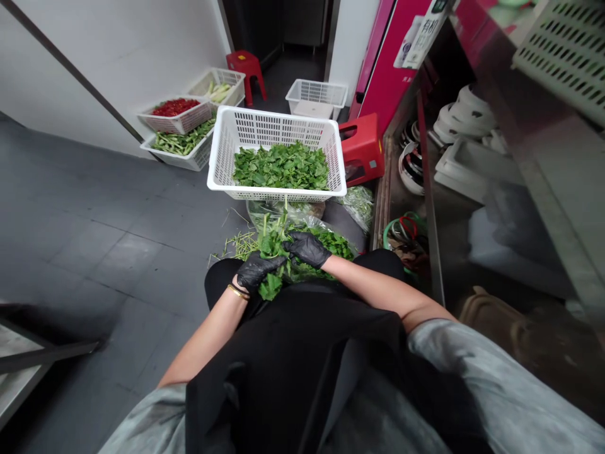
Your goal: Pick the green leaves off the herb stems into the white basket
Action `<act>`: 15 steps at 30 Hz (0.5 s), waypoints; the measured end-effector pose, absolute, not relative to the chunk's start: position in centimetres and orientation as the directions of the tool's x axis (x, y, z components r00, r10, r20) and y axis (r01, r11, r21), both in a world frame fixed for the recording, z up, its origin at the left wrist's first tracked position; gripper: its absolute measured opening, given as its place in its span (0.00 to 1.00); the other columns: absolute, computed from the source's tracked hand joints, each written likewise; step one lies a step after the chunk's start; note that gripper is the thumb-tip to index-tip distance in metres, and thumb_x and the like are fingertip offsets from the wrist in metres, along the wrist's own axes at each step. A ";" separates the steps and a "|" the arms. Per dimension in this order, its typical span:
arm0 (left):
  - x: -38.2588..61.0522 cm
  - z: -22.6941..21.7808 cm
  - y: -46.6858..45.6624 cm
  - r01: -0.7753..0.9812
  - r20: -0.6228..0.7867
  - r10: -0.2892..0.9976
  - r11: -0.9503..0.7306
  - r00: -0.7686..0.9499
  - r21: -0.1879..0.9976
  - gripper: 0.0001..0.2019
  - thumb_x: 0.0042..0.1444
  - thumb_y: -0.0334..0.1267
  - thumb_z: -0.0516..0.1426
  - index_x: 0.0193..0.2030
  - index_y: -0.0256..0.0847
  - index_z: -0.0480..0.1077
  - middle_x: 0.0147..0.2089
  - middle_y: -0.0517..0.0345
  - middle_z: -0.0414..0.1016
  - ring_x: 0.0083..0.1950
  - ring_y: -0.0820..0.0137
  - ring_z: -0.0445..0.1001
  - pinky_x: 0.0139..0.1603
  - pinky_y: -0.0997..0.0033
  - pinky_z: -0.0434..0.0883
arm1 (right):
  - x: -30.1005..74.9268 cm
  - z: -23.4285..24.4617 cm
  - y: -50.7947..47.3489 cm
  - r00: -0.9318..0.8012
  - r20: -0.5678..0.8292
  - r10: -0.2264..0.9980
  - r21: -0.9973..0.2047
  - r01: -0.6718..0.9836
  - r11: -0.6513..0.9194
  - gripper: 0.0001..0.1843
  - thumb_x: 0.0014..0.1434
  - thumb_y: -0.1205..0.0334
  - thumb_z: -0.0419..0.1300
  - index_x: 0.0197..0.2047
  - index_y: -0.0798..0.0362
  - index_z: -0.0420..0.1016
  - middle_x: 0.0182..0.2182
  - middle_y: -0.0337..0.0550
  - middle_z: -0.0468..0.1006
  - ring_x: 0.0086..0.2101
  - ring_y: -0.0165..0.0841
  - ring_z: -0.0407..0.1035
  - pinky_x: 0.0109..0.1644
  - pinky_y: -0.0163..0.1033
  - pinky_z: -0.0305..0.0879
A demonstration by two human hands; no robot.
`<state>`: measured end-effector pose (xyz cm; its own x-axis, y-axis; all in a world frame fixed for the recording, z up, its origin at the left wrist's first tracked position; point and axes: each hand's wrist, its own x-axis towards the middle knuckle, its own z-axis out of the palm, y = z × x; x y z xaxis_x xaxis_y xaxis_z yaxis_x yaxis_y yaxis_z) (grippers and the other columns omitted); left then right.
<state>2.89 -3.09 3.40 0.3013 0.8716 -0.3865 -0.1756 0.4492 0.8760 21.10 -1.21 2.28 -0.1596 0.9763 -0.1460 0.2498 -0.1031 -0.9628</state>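
Observation:
My left hand (pixel 258 270), in a black glove, is closed around a bunch of leafy greens (pixel 271 243) with the stems pointing up and away. My right hand (pixel 307 248), gloved too, has its fingers closed at the right side of this bunch; what exactly its fingertips pinch is hidden. Beneath and right of it, more greens (pixel 333 241) lie in a clear plastic bag. Cut-off stems (pixel 243 244) are heaped on the floor to the left. Just beyond my hands stands a white slotted basket (pixel 278 194) with a layer of loose leaves (pixel 283 165) inside.
At the back left, white baskets hold red chillies (pixel 174 107), green vegetable pieces (pixel 182 142) and pale vegetables (pixel 218 92). Red stools (pixel 246 69) stand behind, one tipped over (pixel 366 148). Along the right runs a metal shelf (pixel 432 208) with white containers (pixel 477 167).

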 end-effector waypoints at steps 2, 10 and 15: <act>3.1 3.0 -3.4 -0.220 -0.410 0.854 0.488 0.321 0.844 0.22 0.30 0.33 0.73 0.38 0.34 0.78 0.32 0.51 0.81 0.37 0.58 0.80 0.42 0.61 0.75 | 20.7 2.1 -1.4 -0.138 -0.159 0.977 -0.972 0.194 -0.131 0.18 0.45 0.49 0.68 0.33 0.53 0.75 0.23 0.38 0.74 0.27 0.32 0.68 0.34 0.37 0.65; 4.6 3.0 -4.7 -0.468 -0.454 0.818 0.574 0.352 0.672 0.20 0.36 0.34 0.71 0.39 0.37 0.75 0.32 0.54 0.80 0.38 0.60 0.80 0.40 0.62 0.77 | 20.8 2.7 -1.8 -0.096 -0.194 0.976 -0.967 -0.149 -0.207 0.24 0.38 0.43 0.70 0.25 0.54 0.68 0.15 0.32 0.66 0.15 0.26 0.59 0.19 0.35 0.57; 3.5 3.3 -4.2 -0.520 -0.469 0.831 0.554 0.299 0.649 0.15 0.37 0.37 0.71 0.32 0.39 0.73 0.27 0.59 0.77 0.32 0.65 0.78 0.34 0.66 0.76 | 23.1 3.2 -1.5 -0.168 -0.199 0.965 -0.972 -0.094 -0.217 0.23 0.40 0.45 0.69 0.22 0.52 0.63 0.16 0.33 0.66 0.15 0.25 0.59 0.18 0.33 0.55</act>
<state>3.52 -4.17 3.26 0.2995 0.8307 -0.4693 -0.5204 0.5545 0.6494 23.05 -1.53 3.20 -0.1684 0.9654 -0.1993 -0.0944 -0.2171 -0.9716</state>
